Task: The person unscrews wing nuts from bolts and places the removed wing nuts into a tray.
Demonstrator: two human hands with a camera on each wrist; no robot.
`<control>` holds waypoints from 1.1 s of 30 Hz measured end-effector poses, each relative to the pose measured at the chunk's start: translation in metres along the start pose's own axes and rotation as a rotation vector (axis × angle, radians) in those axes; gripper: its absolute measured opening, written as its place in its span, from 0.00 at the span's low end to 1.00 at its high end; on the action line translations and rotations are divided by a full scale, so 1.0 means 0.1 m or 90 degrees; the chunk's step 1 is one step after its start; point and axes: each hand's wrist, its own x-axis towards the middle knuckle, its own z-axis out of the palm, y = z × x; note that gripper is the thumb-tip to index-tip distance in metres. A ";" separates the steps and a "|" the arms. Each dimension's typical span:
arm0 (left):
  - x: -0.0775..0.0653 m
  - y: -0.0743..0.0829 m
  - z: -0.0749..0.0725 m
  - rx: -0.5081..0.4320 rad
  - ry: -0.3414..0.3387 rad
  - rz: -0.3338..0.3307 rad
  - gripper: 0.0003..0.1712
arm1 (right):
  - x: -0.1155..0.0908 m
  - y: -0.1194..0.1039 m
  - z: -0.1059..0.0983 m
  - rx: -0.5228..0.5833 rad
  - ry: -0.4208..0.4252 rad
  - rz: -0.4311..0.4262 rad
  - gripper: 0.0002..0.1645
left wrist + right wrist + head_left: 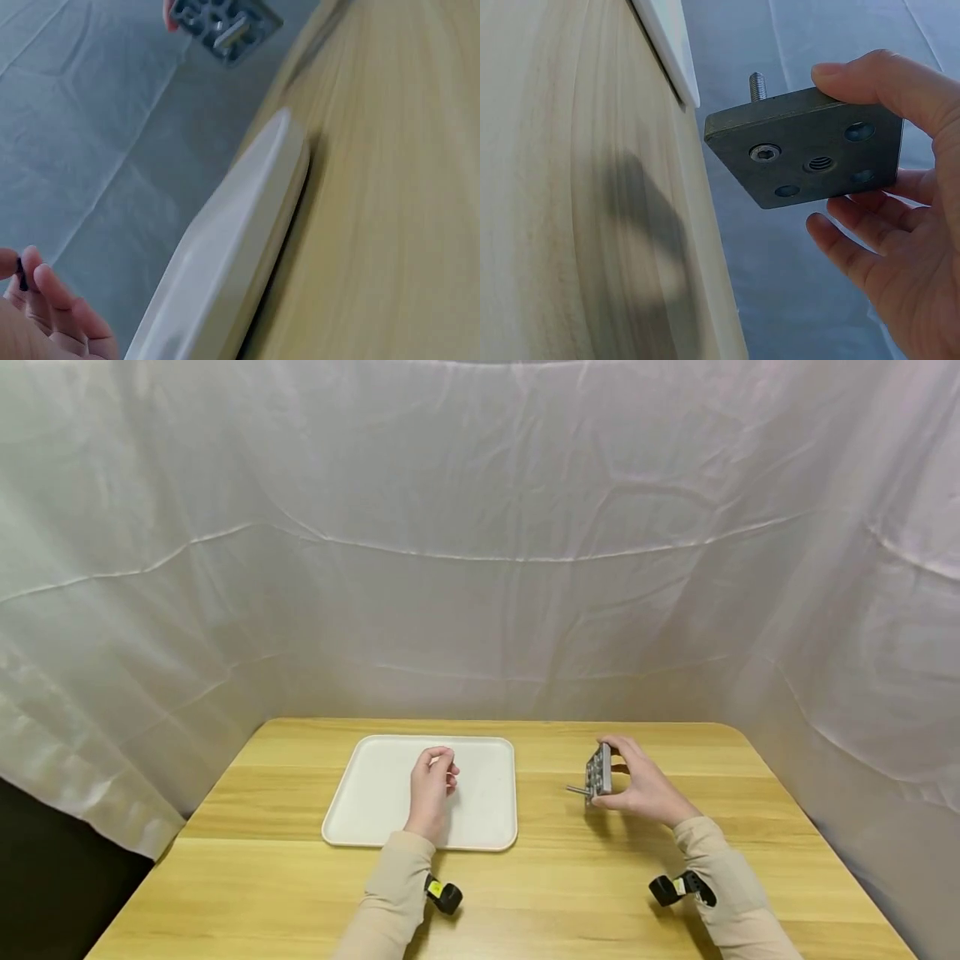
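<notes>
Between thumb and fingers, my right hand [647, 787] grips a square grey metal plate [810, 142] by its edges, held up on edge above the table. Several holes run through the plate, the middle one threaded. A hex socket bolt [765, 153] sits in one corner hole, its threaded shank sticking out the far side toward the left. Over the white tray [375, 793], my left hand [432, 789] pinches a small dark piece [22, 276] between thumb and fingertips. Most of that piece is hidden, so I cannot tell its kind.
The tray lies on the left half of a wooden table [555, 893], its low rim raised all round. Pale cloth curtains [480, 610] hang behind the table and along both sides. A small black wrist camera [444, 896] is strapped at each cuff.
</notes>
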 end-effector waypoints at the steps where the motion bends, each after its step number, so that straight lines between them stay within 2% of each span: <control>1: 0.02 0.00 -0.04 0.016 -0.001 0.000 0.11 | 0.00 0.01 0.00 0.003 0.000 0.001 0.55; 9: 0.17 0.09 -0.33 0.127 -0.022 -0.030 0.10 | -0.02 0.11 0.01 0.016 0.003 0.021 0.55; 15: 0.27 0.10 -0.47 0.202 -0.049 -0.043 0.09 | -0.05 0.22 0.01 0.022 -0.005 0.036 0.54; 24: 0.33 0.06 -0.55 0.276 -0.082 -0.045 0.10 | -0.06 0.31 0.02 0.032 -0.007 0.059 0.55; 33: 0.37 0.05 -0.58 0.276 -0.081 -0.052 0.11 | -0.05 0.35 0.03 0.035 -0.004 0.060 0.54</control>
